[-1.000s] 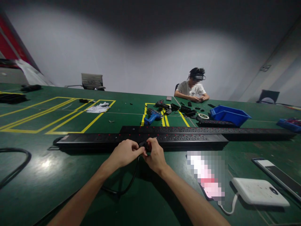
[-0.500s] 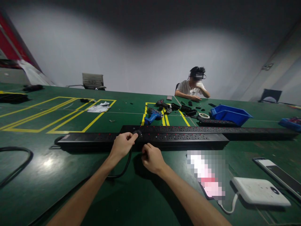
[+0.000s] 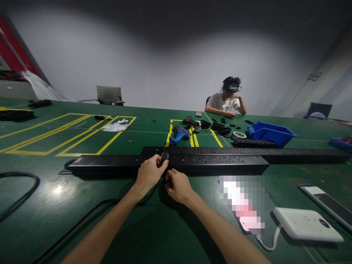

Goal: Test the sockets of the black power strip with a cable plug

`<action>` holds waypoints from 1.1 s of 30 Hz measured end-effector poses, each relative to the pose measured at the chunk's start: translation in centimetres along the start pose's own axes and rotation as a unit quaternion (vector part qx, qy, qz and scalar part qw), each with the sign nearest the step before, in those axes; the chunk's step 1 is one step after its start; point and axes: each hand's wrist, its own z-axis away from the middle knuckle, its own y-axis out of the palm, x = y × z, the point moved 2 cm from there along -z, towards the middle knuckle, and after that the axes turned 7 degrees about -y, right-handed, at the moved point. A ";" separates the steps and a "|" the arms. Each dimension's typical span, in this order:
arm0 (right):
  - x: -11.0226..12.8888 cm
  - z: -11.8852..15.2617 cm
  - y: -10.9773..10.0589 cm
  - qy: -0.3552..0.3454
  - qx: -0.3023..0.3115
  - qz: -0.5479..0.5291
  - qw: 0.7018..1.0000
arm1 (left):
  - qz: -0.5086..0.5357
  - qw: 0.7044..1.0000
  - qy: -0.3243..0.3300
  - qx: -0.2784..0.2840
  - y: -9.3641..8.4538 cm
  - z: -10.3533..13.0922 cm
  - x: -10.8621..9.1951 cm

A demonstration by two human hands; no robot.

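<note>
A long black power strip [image 3: 220, 161] with rows of sockets and small red switches lies across the table in front of me. My left hand [image 3: 151, 170] is closed on a black plug [image 3: 165, 156], held over the strip's middle at its top face. Whether the pins sit in a socket is hidden. From the plug a black cable [image 3: 110, 201] drops behind my left wrist and runs to the lower left. My right hand [image 3: 178, 186] is curled closed at the strip's front edge, beside the left, and nothing shows in its fingers.
Behind lies a second long black power strip [image 3: 297, 154]. Further back are a blue power drill [image 3: 179, 136], loose black parts and a blue bin [image 3: 271, 134]. A phone, a white power bank [image 3: 305, 223] and another phone [image 3: 327, 205] lie right. A person sits across the table.
My left hand has moved slightly right and the plug has turned, its round face now showing. My right hand has barely moved. The person opposite has shifted the raised hand.
</note>
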 end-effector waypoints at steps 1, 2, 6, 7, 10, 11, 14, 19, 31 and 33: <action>0.0 0.0 0.0 0.000 0.000 0.000 1.000 | 0.000 1.000 0.001 0.001 0.0 0.1 0.0; 0.0 0.0 0.0 -0.001 -0.001 0.001 1.000 | 0.000 1.000 0.002 0.003 0.0 0.1 0.0; 0.0 0.0 0.0 -0.002 -0.005 -0.002 1.000 | 0.004 1.000 0.002 0.007 0.1 0.0 0.0; 0.0 0.0 0.0 0.000 -0.003 -0.002 1.000 | 0.004 1.000 0.001 0.009 0.0 0.0 0.0; -0.1 0.0 0.1 0.006 0.001 -0.004 1.000 | 0.000 1.000 -0.006 0.015 -0.2 -0.2 0.0; -0.1 0.0 0.1 0.006 0.002 -0.005 1.000 | -0.001 1.000 -0.009 0.016 -0.3 -0.3 0.1; -0.1 0.0 0.1 0.005 0.003 -0.014 1.000 | 0.007 0.999 -0.018 0.029 -0.8 -0.8 0.5; -0.3 0.0 0.2 0.002 -0.001 -0.015 1.000 | 0.034 0.996 -0.029 0.081 -0.8 -1.3 1.1; -0.3 0.0 0.2 0.000 0.005 -0.014 1.000 | -0.055 0.994 0.021 0.093 -0.8 -0.5 0.3; -0.3 0.0 0.2 0.000 0.007 -0.017 1.000 | -0.054 0.993 0.022 0.099 -0.7 -0.7 0.6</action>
